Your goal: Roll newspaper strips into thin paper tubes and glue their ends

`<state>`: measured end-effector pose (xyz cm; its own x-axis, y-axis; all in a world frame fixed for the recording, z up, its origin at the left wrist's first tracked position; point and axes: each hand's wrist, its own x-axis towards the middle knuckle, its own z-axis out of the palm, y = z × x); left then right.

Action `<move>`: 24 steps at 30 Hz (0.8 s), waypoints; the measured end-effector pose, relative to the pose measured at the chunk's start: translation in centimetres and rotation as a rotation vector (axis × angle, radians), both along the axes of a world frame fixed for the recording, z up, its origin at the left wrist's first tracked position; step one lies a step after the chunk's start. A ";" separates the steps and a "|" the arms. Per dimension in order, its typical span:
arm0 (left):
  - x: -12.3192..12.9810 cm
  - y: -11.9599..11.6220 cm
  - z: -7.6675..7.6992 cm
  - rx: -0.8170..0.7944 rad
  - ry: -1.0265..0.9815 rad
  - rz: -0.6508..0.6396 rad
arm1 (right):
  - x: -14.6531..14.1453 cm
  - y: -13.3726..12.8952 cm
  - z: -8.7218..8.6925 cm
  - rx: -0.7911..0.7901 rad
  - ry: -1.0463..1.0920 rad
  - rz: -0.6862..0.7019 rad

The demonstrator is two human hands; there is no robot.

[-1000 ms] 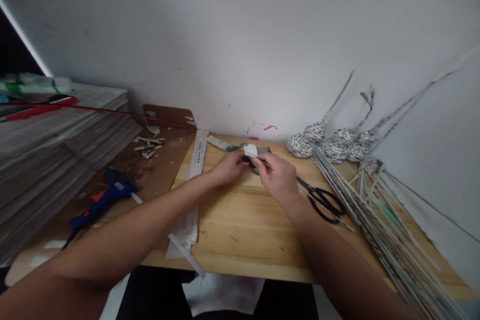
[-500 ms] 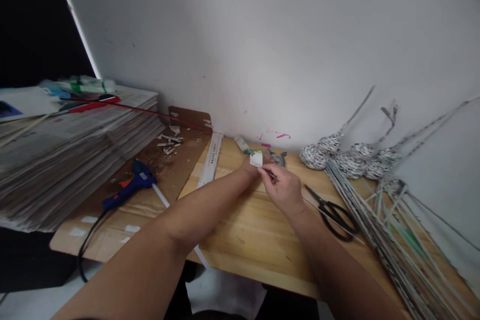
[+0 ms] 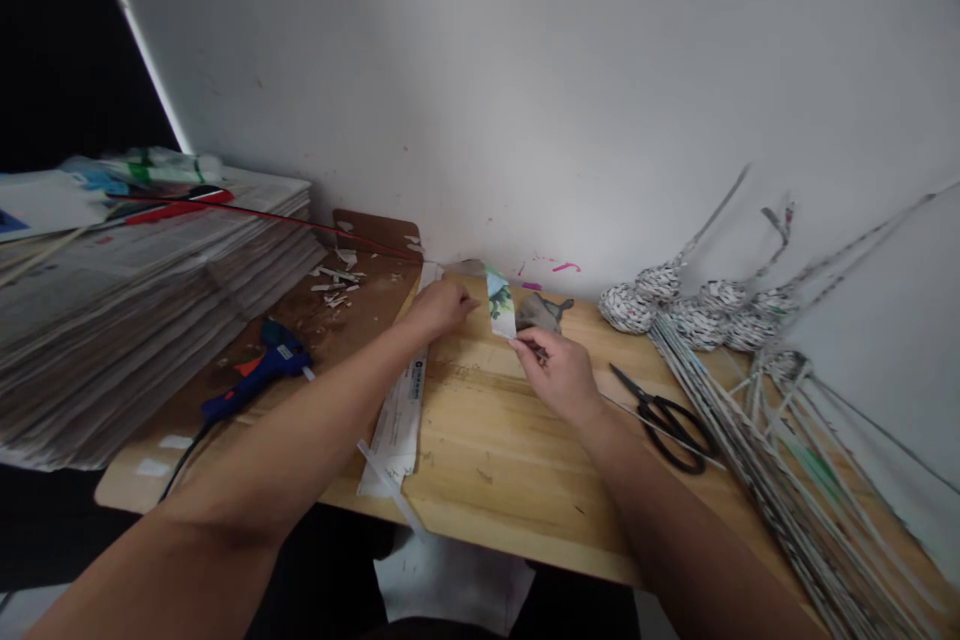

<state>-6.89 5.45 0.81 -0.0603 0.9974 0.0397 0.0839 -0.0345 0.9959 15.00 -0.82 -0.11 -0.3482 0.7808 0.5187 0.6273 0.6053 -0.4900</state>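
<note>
Pale wood forms the surface's [image 3: 510, 480] near edge; farther in, the right hand [image 3: 559, 370] has its grip closed, thumb to finger, on the near end of a printed paper strip [image 3: 500, 303]. The strip's long axis runs from that grip toward the surface's far edge. Left of it, just apart, the left hand's [image 3: 441, 310] grip looks narrow; I cannot tell whether it holds anything.
</note>
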 end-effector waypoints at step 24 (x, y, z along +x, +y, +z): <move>3.9 -4.4 -1.3 -0.285 -0.693 -0.138 | 0.1 -0.2 0.5 -0.080 0.028 -0.025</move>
